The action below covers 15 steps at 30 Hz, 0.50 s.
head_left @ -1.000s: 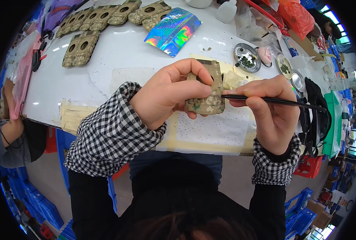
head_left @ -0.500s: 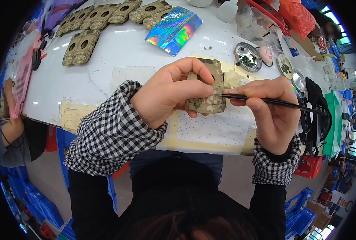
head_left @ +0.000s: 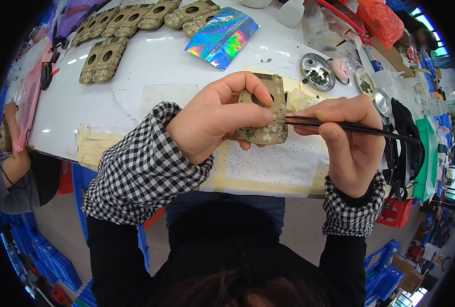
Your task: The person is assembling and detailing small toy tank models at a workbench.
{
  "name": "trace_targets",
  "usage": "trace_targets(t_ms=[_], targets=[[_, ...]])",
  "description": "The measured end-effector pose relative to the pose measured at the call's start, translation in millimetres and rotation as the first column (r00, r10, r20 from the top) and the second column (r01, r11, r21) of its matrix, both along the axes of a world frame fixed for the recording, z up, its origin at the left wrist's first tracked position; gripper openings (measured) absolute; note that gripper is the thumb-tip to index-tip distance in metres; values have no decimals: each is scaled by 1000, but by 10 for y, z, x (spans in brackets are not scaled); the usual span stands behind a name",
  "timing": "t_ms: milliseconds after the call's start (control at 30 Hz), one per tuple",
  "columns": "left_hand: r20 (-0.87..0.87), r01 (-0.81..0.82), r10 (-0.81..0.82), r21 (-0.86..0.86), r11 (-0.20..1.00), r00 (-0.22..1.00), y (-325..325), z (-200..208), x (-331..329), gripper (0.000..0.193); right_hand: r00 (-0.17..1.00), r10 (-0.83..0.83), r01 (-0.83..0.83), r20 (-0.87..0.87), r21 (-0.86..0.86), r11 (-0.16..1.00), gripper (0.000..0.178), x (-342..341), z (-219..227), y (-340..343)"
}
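A person's left hand (head_left: pixel 212 112) grasped a camouflage-patterned shell (head_left: pixel 262 135) with a round hole, held above a dotted paper sheet (head_left: pixel 278 171) at the near edge of the bench (head_left: pixel 171 61). The right hand (head_left: pixel 353 135) pinched black tweezers (head_left: pixel 340 126), their tips at the shell's right side. Beyond lay a round metal dish (head_left: pixel 314 59) of dark green bits (head_left: pixel 317 78), a shiny holographic pouch (head_left: pixel 223 38) and similar camouflage shells (head_left: pixel 102 59).

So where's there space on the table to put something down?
The white table has a bare patch between the nearer pair of camouflage pieces and the shiny packet. Another, with a few specks, lies between that pair and the tan tape at the near edge. It's crowded on the right, around the round tin and clear plastic bag.
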<state>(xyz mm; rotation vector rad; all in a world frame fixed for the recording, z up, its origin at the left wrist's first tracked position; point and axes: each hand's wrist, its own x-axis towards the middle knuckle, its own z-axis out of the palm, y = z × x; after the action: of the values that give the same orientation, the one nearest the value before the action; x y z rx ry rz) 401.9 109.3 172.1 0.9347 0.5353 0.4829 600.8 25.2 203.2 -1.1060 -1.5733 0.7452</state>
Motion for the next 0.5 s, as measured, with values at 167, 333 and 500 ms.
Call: trace_targets(t_ms=[167, 333, 500], targets=[[-17, 18, -18, 27, 999, 1000, -6, -9, 1, 17, 995, 63, -63, 80, 0, 998, 17, 30, 27, 15], [-14, 17, -17, 17, 1000, 1000, 2, -14, -3, 19, 986, 98, -98, 134, -6, 995, 20, 52, 37, 15], [3, -26, 26, 24, 999, 1000, -3, -47, 17, 20, 982, 108, -109, 157, 0, 994, 21, 58, 42, 23]])
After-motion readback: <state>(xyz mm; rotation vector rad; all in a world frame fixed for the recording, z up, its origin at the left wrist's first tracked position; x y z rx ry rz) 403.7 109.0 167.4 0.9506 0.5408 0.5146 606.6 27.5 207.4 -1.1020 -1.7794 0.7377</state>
